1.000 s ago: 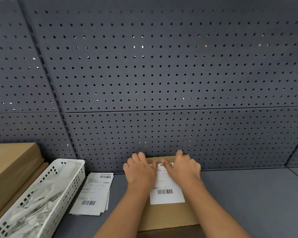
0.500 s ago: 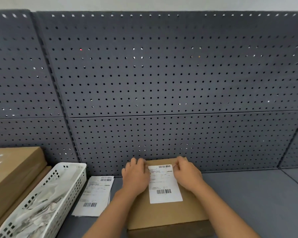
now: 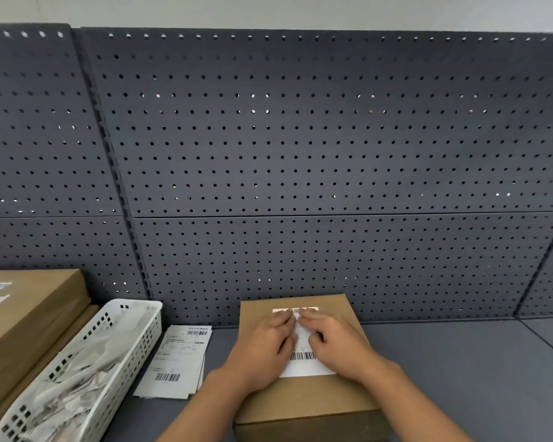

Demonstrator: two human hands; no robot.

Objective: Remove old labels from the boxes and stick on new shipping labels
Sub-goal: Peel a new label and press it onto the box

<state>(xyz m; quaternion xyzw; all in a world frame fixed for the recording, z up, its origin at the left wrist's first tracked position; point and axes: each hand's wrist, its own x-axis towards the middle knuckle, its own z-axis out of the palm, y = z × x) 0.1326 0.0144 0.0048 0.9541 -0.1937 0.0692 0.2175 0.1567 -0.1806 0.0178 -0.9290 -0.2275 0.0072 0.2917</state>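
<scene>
1. Head view: a brown cardboard box (image 3: pixel 304 400) sits on the grey surface (image 3: pixel 460 378), centre-bottom of the frame, its far edge close to the pegboard (image 3: pixel 300 154).
2. On the box top lies a white rectangular shipping label (image 3: pixel 304 366), matte paper. One black barcode shows near its lower edge and another, blurred, at its far edge.
3. The left hand (image 3: pixel 262 349) lies palm-down on the label's left side and the right hand (image 3: pixel 342 346) on its right side. Their fingertips almost meet over the middle.
4. Each grip is released: the fingers are extended and press flat on the paper, with nothing clasped.
5. Just left of the box a small stack of loose labels (image 3: pixel 176 362) lies on the surface, white sheets with barcodes, slightly fanned.
6. Further left stands a white plastic basket (image 3: pixel 134 317) with square perforations in its walls, holding crumpled pale paper scraps (image 3: pixel 67 387).
7. At the far left edge is a stack of flat brown boxes (image 3: pixel 29 307), smooth-faced, with pale labels on the top one.
8. The pegboard is dark grey metal, with even rows of round holes.
</scene>
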